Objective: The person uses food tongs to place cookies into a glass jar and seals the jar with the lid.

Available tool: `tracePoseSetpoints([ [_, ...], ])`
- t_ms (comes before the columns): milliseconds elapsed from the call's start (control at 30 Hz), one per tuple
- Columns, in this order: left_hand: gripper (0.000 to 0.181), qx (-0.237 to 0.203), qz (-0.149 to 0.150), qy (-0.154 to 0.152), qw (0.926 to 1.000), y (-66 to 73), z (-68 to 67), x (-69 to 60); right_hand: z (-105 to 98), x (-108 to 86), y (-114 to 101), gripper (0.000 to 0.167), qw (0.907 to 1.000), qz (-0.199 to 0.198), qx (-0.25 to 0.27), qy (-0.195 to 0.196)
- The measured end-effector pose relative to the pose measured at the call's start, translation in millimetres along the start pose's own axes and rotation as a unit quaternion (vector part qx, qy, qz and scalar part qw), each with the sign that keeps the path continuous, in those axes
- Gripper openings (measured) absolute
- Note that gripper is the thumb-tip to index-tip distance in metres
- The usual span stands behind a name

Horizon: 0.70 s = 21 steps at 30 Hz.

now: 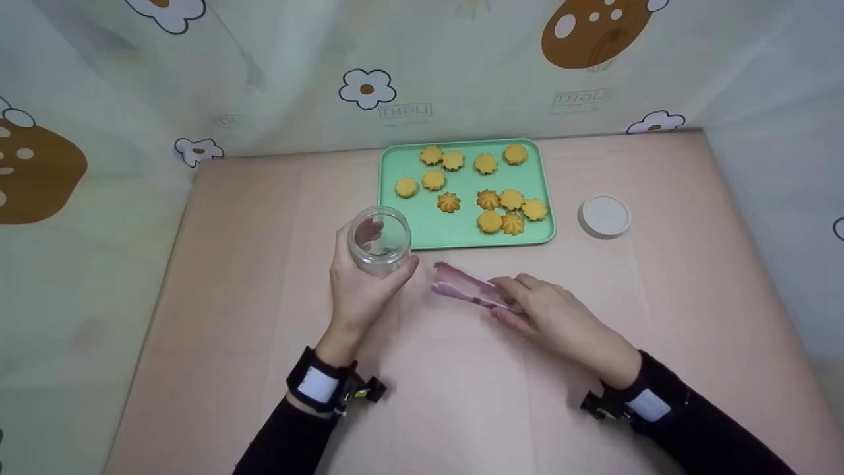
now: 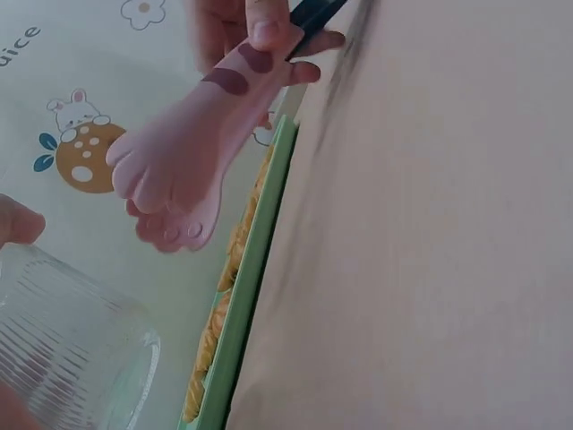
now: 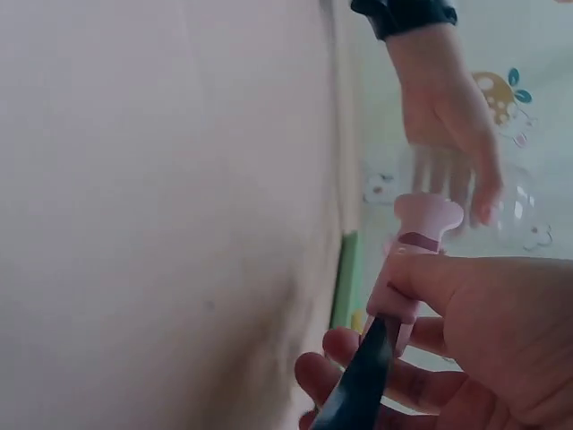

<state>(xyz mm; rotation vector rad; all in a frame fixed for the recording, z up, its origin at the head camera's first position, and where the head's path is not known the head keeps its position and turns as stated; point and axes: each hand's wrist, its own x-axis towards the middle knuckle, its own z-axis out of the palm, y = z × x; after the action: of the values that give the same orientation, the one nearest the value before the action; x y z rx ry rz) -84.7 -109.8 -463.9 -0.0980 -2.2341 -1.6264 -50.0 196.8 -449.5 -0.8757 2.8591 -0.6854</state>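
Observation:
My left hand [image 1: 356, 290] grips an open glass jar [image 1: 389, 258], thumb on one side of it. In the left wrist view the jar [image 2: 72, 345] shows ribbed clear walls; no cookies show inside. Pink paw-shaped tongs [image 1: 461, 278] are pinched in my right hand [image 1: 557, 320]. Their tips point left toward the jar and stand slightly apart with nothing between them. The right wrist view shows my thumb on the tongs [image 3: 428, 219] and a dark part at their rear. Beyond both hands, a mint-green tray [image 1: 448, 232] bears several golden flower-shaped cookies [image 1: 433, 180].
A round white lid [image 1: 605, 216] lies to the right of the tray. The table [image 1: 231, 264] has a pale pink cover, and a patterned curtain [image 1: 283, 99] hangs along its back and sides.

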Motion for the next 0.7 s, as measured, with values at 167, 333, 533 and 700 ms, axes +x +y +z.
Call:
tracePoseSetpoints([
  [167,0.094,-0.014,-0.007,-0.014,0.9998,-0.7,9.4,-6.0,-34.7,-2.3,15.5,0.044,0.9992,0.032,0.013,0.021],
  [333,0.092,-0.029,-0.028,-0.069,0.9968,-2.1,26.7,-15.1,-76.4,-4.3,31.8,0.047,0.9963,0.058,0.006,0.064],
  [533,0.091,-0.078,-0.049,-0.151,0.9843,-5.2,48.6,-25.9,-105.5,-2.1,43.1,0.046,0.9901,0.065,-0.021,0.122],
  [700,0.092,-0.118,-0.05,-0.209,0.9695,-7.4,61.9,-31.0,-112.2,6.4,51.0,0.045,0.9883,0.069,-0.035,0.132],
])
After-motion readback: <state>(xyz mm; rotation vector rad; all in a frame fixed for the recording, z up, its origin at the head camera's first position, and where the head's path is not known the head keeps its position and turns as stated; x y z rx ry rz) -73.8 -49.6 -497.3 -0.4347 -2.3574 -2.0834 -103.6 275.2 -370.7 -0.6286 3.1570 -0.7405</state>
